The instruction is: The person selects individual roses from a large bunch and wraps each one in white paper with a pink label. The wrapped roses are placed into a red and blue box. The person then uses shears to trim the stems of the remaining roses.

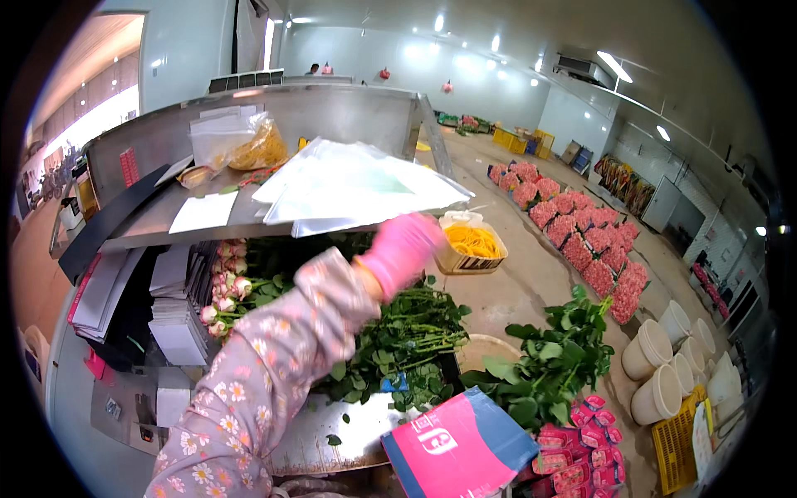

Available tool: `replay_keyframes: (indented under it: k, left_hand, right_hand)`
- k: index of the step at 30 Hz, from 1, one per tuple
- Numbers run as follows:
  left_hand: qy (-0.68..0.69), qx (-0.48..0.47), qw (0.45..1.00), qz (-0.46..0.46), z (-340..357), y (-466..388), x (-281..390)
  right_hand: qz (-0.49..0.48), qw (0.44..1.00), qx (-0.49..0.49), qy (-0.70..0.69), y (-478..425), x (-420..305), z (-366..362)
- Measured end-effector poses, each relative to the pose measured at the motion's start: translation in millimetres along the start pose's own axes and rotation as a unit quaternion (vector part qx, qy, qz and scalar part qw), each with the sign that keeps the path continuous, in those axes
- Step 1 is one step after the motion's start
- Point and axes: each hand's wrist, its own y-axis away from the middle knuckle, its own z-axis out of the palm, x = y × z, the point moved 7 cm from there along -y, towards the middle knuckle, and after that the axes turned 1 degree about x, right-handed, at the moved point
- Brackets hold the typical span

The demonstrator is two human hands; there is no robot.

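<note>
My left hand (pixel 401 252), in a pink glove and blurred by motion, is between the front edge of the metal shelf and a basket of yellow rubber bands (pixel 474 241). Its fingers are too blurred to show whether they hold anything. Just above it, a stack of clear plastic sleeves (pixel 364 187) overhangs the shelf edge. Below the hand lie leafy green stems (pixel 405 336), and pink-and-white roses (pixel 230 289) are left of them. My right hand is out of view. A pink-and-blue cardboard wrapper (pixel 461 442) lies before me, beside a leafy bunch (pixel 548 361).
The metal shelf (pixel 143 239) also bears a bag of rubber bands (pixel 261 146). Stacked cards (pixel 177 330) fill compartments beneath. On the right are pink wrapped blooms (pixel 579 460), white buckets (pixel 657 393), a yellow crate (pixel 675 454) and pink flower bunches (pixel 579 230) on the floor.
</note>
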Motion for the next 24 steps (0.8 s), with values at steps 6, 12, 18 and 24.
replay_keyframes:
  k: [6, 12, 18, 24]
  left_hand:
    - [-0.080, -0.198, 0.969, -0.125, 51.8, 17.9, -117.5]
    - [-0.089, -0.271, 0.954, -0.099, 48.0, 17.9, -115.5]
    - [0.060, -0.231, 0.947, -0.214, 51.8, 11.9, -179.2]
    - [0.296, -0.198, 0.897, -0.261, 47.7, -3.8, -206.4]
  right_hand:
    - [-0.020, 1.000, -0.008, -0.007, -7.1, -20.3, -29.6]
    - [-0.002, 1.000, 0.014, 0.005, -2.8, -32.3, -62.1]
    - [-0.028, 0.999, -0.021, 0.033, -11.7, -51.2, -70.8]
    - [-0.149, 0.943, -0.121, 0.272, -33.3, -63.4, -66.4]
